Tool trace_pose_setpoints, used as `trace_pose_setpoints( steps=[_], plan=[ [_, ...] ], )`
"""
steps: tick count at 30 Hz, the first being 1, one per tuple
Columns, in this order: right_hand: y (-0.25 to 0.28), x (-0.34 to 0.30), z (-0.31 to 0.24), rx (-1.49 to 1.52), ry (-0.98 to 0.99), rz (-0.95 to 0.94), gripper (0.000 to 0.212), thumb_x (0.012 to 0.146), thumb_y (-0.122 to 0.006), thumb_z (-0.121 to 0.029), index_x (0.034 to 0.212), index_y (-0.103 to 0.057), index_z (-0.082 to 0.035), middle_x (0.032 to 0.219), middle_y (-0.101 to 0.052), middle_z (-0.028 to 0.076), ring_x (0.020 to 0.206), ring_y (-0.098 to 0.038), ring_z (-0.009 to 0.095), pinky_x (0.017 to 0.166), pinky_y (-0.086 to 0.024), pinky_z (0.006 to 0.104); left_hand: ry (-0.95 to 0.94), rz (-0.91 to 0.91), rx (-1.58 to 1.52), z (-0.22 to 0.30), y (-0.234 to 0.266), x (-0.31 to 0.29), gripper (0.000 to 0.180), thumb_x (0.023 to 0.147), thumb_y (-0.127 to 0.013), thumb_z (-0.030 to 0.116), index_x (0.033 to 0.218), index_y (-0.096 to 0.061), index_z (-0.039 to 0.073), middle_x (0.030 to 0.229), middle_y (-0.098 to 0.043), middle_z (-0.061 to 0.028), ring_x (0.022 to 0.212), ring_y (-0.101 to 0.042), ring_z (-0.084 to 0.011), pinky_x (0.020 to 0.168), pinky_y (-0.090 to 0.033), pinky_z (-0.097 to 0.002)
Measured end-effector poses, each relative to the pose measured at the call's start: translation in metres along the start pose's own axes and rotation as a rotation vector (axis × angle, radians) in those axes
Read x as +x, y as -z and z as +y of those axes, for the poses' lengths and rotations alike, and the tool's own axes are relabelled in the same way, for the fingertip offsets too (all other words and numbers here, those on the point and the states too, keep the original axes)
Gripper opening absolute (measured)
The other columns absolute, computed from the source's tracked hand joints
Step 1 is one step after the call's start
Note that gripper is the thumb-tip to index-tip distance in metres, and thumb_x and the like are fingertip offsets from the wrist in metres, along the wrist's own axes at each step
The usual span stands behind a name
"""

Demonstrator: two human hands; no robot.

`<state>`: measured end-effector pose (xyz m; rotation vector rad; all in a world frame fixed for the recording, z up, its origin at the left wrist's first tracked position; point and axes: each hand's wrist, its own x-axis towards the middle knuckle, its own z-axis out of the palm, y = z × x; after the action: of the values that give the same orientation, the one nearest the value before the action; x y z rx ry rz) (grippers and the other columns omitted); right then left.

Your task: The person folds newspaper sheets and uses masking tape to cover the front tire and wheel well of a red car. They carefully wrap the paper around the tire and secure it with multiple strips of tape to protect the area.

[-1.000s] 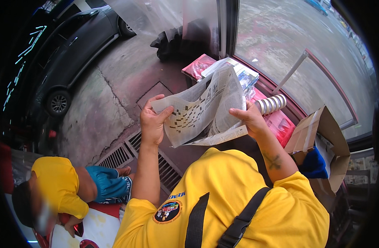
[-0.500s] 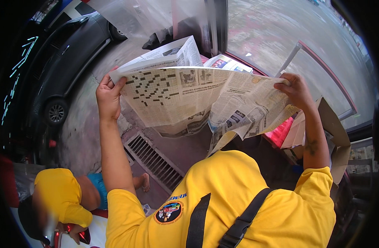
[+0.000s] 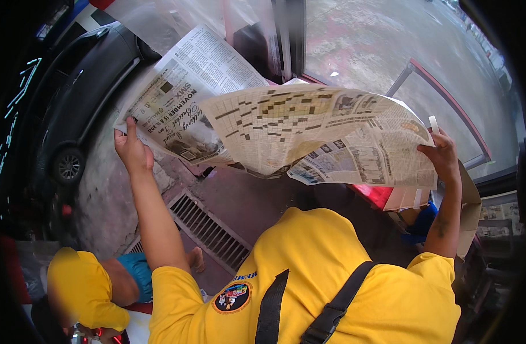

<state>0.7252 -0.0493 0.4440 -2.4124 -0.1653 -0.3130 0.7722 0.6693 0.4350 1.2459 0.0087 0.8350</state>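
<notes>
A wide sheet of newspaper (image 3: pixel 263 129) is stretched in the air between my two hands, partly unfolded. My left hand (image 3: pixel 134 150) pinches the lower left corner of its printed page, with the thumb on the near face. At the far right edge my right hand (image 3: pixel 441 150) grips the paper between thumb and fingers. The near leaf shows a crossword grid and bows upward in the middle. Behind it, another leaf fans out to the upper left. The fingertips behind the paper are partly hidden.
A floor drain grate (image 3: pixel 208 229) lies below the paper. Left stands a dark car (image 3: pixel 85 86); at lower left another person in a yellow shirt (image 3: pixel 88 286) bends down. Right are a cardboard box (image 3: pixel 469 212), a red item (image 3: pixel 371 195) and a red-edged metal frame (image 3: pixel 452 103).
My hands have moved farther apart, the left leftward and down, the right rightward and down. The newspaper has spread wider, and its rear leaf now shows at the upper left.
</notes>
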Motion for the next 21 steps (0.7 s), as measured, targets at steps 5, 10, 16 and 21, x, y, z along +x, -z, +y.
trace_pose_setpoints(
  steps=[5, 10, 16, 21],
  plan=[
    [-0.003, -0.005, 0.079, 0.620, -0.260, 0.044, 0.009, 0.091, -0.072, -0.003, 0.097, -0.072, 0.003, 0.096, -0.066, 0.003, 0.083, -0.063, 0.012, 0.075, -0.051, 0.0262, -0.273, 0.190, 0.168, 0.017, -0.035, 0.015, 0.025, 0.110, -0.057, 0.011, 0.129, -0.060, -0.004, 0.133, -0.068, -0.0147, 0.119, -0.067, -0.0211, 0.104, -0.051, -0.0353],
    [-0.012, -0.006, 0.143, 0.614, -0.356, 0.001, 0.026, 0.099, -0.069, -0.009, 0.122, -0.069, 0.001, 0.097, -0.072, 0.005, 0.085, -0.069, 0.013, 0.076, -0.054, 0.0255, -0.367, 0.178, 0.163, 0.033, -0.050, 0.038, 0.024, 0.110, -0.058, 0.014, 0.123, -0.059, -0.006, 0.123, -0.071, -0.0152, 0.109, -0.070, -0.0196, 0.096, -0.056, -0.0344],
    [-0.037, -0.008, 0.169, 0.821, -0.535, 0.208, 0.033, 0.098, -0.070, -0.009, 0.129, -0.065, 0.003, 0.104, -0.072, 0.006, 0.095, -0.069, 0.014, 0.083, -0.054, 0.0256, -0.418, 0.253, 0.304, 0.044, -0.056, 0.039, 0.025, 0.109, -0.059, 0.015, 0.123, -0.062, -0.005, 0.124, -0.071, -0.0148, 0.109, -0.070, -0.0199, 0.097, -0.055, -0.0347],
    [-0.019, -0.036, 0.165, 0.891, -0.459, 0.151, 0.040, 0.098, -0.071, -0.008, 0.134, -0.063, 0.004, 0.110, -0.072, 0.007, 0.102, -0.068, 0.014, 0.089, -0.053, 0.0256, -0.402, 0.235, 0.280, 0.062, -0.070, 0.033, 0.025, 0.110, -0.058, 0.014, 0.124, -0.063, -0.005, 0.124, -0.072, -0.0152, 0.110, -0.070, -0.0201, 0.096, -0.056, -0.0343]
  ],
)
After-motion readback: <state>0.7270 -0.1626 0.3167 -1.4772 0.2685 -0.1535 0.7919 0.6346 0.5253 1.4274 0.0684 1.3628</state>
